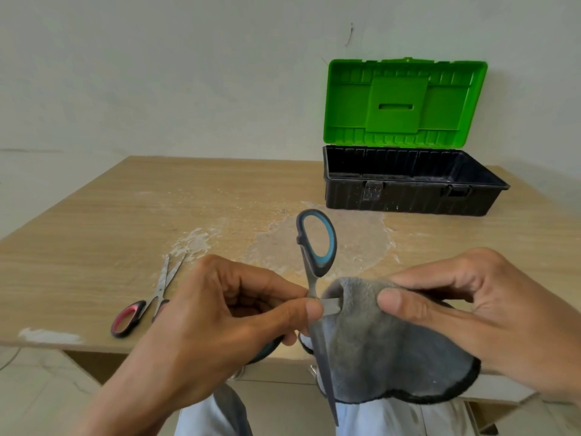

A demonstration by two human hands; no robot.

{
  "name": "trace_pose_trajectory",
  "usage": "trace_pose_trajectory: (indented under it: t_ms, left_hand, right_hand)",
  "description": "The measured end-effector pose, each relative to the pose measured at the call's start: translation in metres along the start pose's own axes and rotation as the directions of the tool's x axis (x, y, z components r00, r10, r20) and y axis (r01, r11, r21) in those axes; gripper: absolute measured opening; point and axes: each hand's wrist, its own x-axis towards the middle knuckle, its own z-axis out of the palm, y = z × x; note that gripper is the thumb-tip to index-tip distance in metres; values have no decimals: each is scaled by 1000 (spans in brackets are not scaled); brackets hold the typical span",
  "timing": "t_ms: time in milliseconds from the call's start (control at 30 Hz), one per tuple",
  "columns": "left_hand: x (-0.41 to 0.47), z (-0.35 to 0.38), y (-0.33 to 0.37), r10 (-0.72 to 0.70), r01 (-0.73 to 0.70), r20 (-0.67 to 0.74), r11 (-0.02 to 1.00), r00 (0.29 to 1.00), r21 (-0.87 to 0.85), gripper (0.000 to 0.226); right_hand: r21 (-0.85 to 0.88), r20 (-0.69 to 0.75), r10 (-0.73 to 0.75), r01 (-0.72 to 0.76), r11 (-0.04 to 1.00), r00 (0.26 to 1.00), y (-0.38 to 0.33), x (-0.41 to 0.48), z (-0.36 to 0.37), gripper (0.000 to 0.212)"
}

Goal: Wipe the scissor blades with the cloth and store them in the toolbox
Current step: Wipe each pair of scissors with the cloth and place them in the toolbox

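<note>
My left hand (220, 313) pinches a pair of blue-and-grey handled scissors (316, 243) near the pivot, blades spread apart. One handle loop stands up over the table; one blade points down toward my lap. My right hand (465, 313) holds a grey cloth (383, 344) wrapped over the other blade, thumb pressing on the fold. A second, smaller pair of scissors (143, 305) with red-and-black handles lies on the table at the left, blades slightly apart. The toolbox (408, 196), black base and green lid, stands open at the back right.
The wooden table (94, 234) has pale scuffed patches across its middle and a chipped front edge. A white wall runs behind it. My knees in light trousers show below the table edge.
</note>
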Motion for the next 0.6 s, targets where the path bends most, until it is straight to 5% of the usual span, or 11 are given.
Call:
trace_pose_trajectory:
  t_ms: [267,600]
  left_hand:
    - [0,8,0,54,-54,2,999,999,4,9]
    - [4,7,-14,-86,94,135,994,987,-49,14]
  right_hand:
    - [72,25,-7,6,997,1000,-13,2,11,35]
    - [127,103,80,-93,988,991,-9,4,15,40]
